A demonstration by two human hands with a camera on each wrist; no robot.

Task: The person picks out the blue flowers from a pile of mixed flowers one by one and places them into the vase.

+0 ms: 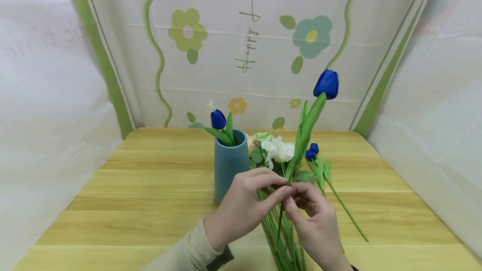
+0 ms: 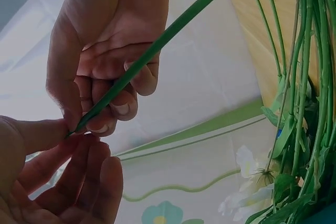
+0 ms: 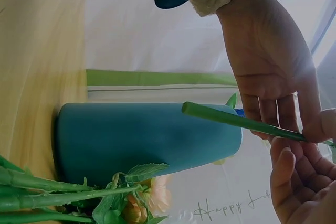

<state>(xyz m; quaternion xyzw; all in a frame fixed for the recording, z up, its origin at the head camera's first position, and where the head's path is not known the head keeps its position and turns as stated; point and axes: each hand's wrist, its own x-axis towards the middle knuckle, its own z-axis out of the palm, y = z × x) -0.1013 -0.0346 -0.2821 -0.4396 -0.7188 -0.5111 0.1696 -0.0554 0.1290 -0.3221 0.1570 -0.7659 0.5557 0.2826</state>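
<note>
A blue artificial tulip (image 1: 326, 84) stands tilted above the table, bloom up, with long green leaves. My left hand (image 1: 246, 204) pinches its stem just below the leaves, between thumb and fingers. Right beside it my right hand (image 1: 316, 223) pinches the same stem, the fingertips of both hands meeting there. In the left wrist view the green stem (image 2: 157, 45) runs past the hands to a cut end. A blue-grey vase (image 1: 229, 170) stands behind my left hand, and another blue tulip (image 1: 218, 119) pokes out of its mouth.
Under and behind my hands lies a bunch of artificial flowers with a white bloom (image 1: 279, 149) and long green stems (image 1: 290, 246). Small blue tulips (image 1: 311, 152) lie to its right on the wooden table (image 1: 150, 195). Printed fabric (image 1: 248, 20) encloses the table's back and sides.
</note>
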